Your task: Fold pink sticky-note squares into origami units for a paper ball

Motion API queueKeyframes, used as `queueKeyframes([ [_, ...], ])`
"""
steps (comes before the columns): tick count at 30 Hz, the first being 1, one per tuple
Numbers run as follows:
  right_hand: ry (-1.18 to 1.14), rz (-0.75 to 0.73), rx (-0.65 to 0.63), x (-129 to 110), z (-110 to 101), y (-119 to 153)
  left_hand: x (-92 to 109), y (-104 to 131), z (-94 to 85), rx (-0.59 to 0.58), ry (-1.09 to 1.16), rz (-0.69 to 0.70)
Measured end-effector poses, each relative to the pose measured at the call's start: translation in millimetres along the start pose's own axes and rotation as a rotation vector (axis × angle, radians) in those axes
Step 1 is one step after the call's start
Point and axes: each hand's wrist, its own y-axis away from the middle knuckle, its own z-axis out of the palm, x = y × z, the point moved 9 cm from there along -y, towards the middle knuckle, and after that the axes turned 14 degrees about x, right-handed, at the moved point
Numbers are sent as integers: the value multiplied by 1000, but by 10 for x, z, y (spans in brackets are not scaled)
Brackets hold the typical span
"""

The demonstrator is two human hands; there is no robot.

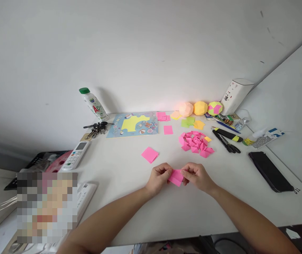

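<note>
A pink paper square (176,179) with a crease across it is held between my two hands above the white table. My left hand (160,177) pinches its left edge between thumb and fingers. On the opposite edge, my right hand (195,176) grips it the same way. Just beyond my left hand lies a folded pink sheet (150,155). A heap of folded pink paper pieces (195,142) sits past my right hand, with a small orange piece (207,139) at its edge. Farther back is a flat pink square (168,129).
Along the wall stand a bottle (94,104), a blue activity book (133,125), several paper balls (200,108) and a white container (236,96). Scissors (226,142), a cutter (228,134) and a black pouch (271,171) lie right. Keys (99,127) and a remote (75,155) are left.
</note>
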Motion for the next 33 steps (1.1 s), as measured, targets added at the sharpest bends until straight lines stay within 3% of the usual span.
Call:
queueKeyframes([
  [5, -77, 34, 74, 8, -131, -63, -27, -36, -20, 14, 72, -62],
  [10, -86, 59, 0, 72, -31, -56, -39, 27, 98, -109, 1, -81],
  [16, -87, 92, -60, 135, 60, -49, -68, 40, 96, -111, -23, -61],
  [24, -72, 109, -41, 150, 63, -39, -44, 84, 199, -246, 34, -74],
  [33, -136, 113, -163, 78, 156, 11, -41, 53, 172, -228, 41, -101],
])
